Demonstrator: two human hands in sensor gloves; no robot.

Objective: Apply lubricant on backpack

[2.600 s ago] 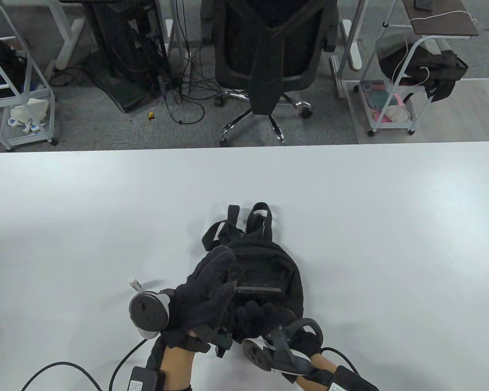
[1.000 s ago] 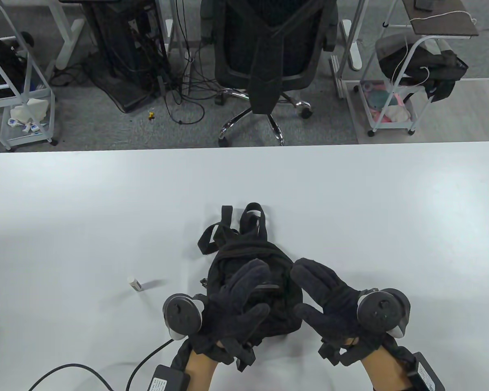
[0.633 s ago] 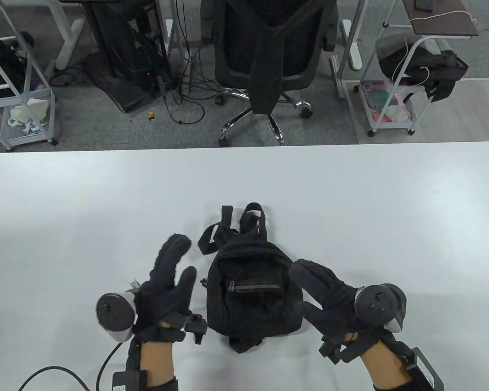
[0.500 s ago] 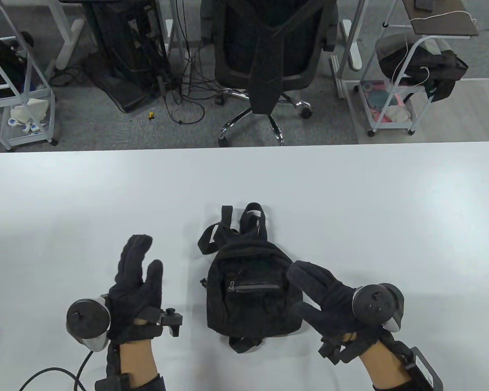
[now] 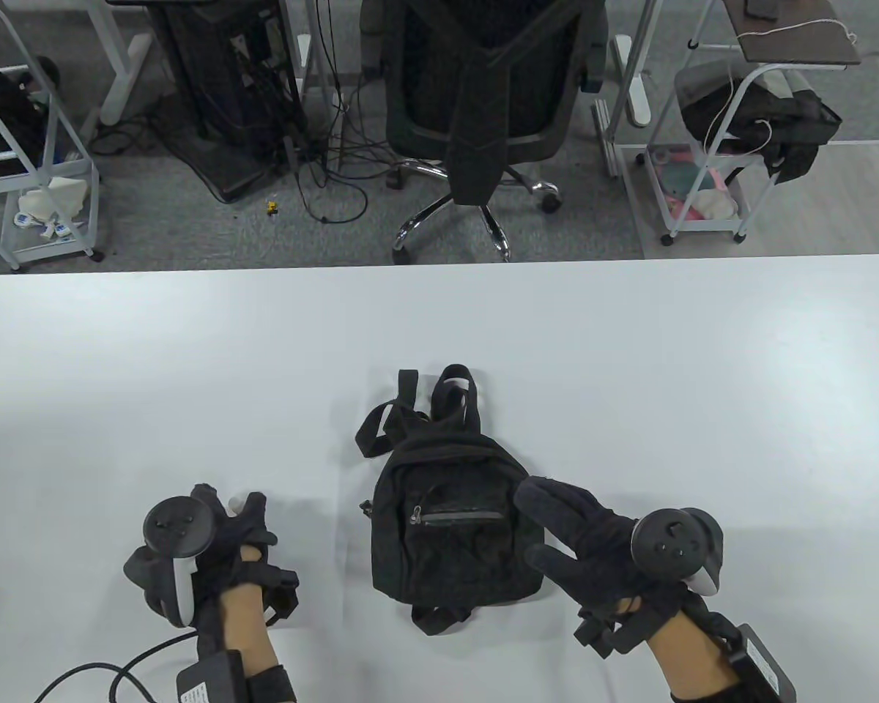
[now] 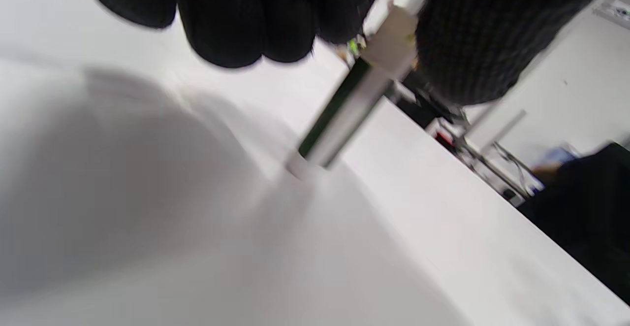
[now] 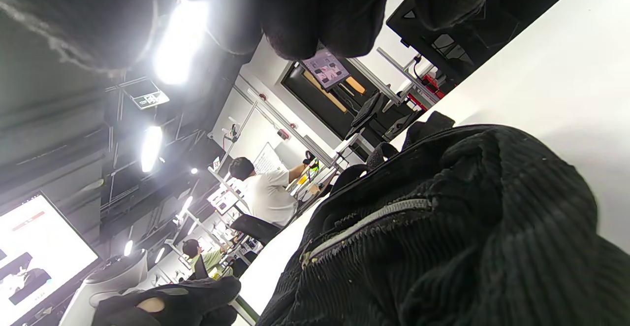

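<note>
One backpack point(image 5: 454, 527), one lubricant tube point(image 6: 352, 107), two gloved hands, one table point(image 5: 630, 351).

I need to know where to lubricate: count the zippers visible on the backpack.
1. A zipper runs across the front pocket of the backpack, pull at its left end; the right wrist view shows it too. The dark fabric may hide others.
</note>
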